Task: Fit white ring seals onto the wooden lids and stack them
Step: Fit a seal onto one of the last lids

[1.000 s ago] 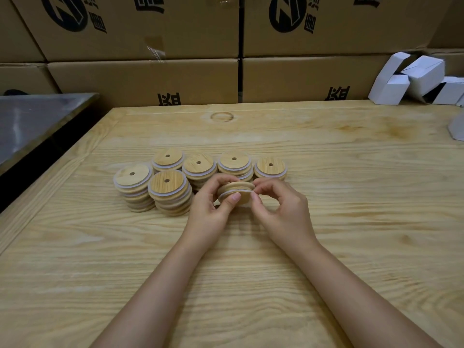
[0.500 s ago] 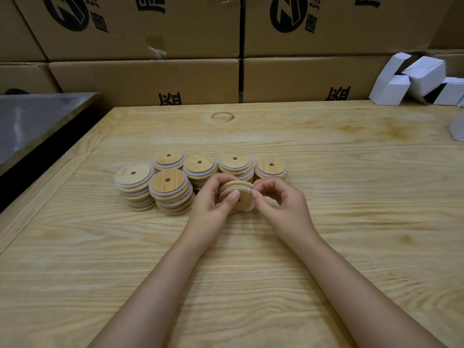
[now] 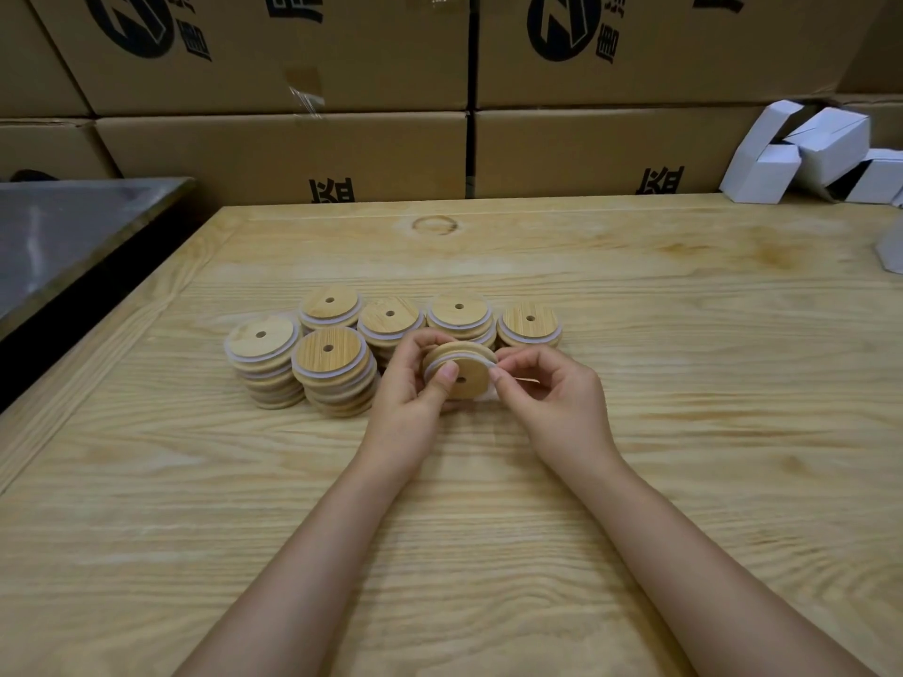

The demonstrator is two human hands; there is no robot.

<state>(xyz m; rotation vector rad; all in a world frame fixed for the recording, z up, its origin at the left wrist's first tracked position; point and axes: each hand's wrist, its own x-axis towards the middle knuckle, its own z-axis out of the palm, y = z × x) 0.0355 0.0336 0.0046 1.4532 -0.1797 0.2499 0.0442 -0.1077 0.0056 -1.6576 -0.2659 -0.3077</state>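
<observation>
Both hands curl around one wooden lid: left hand grips it, right hand pinches its white ring seal.

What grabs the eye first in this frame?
At the table centre, the left hand grips a wooden lid tilted toward the camera, while the right hand pinches the white seal at its rim. Just behind and to the left sit six stacks of sealed lids. Brown boxes wall the back, with white cartons at the far right.
</observation>
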